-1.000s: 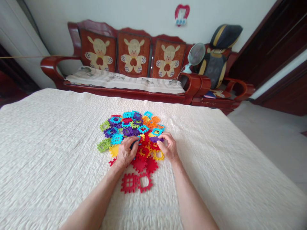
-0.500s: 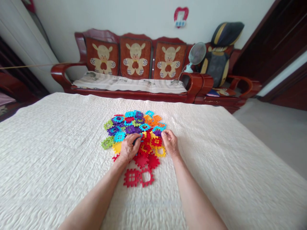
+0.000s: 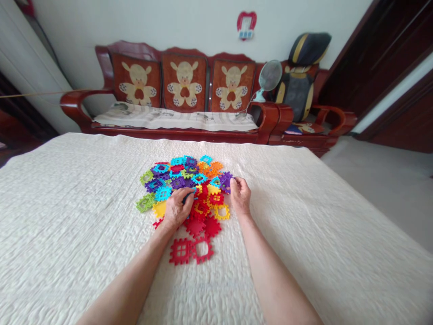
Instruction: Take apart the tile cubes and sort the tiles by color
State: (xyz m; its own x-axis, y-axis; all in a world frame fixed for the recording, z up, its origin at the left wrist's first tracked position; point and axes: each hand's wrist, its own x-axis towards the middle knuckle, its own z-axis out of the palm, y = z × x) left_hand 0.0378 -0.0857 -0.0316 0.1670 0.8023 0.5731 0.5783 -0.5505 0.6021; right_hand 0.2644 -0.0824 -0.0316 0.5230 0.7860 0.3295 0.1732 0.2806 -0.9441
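Observation:
A pile of plastic interlocking building tiles with toothed edges lies in front of me. My right hand [image 3: 240, 195] pinches a purple interlocking tile [image 3: 226, 181] at the pile's right side, tilted up off the others. Over the middle of the pile, my left hand [image 3: 178, 208] is curled, with a dark blue interlocking tile [image 3: 186, 198] showing between thumb and fingers; most of that tile is hidden. Close to my left hand are a yellow tile [image 3: 158, 208] and a light blue window tile [image 3: 163, 193]. Nearest me lie two joined red tiles [image 3: 180, 251].
The pile rests on a table with a cream quilted cover [image 3: 84, 216]. Beyond its far edge stands a wooden sofa [image 3: 274, 118] with bear cushions [image 3: 184, 83]. A small fan [image 3: 270, 76] and a chair with a massage pad [image 3: 297, 92] are at the back right.
My right hand has lifted the purple tile from the pile's right side and tilted it up. My left hand stays at nearly the same spot on the pile. The whole view has shifted slightly.

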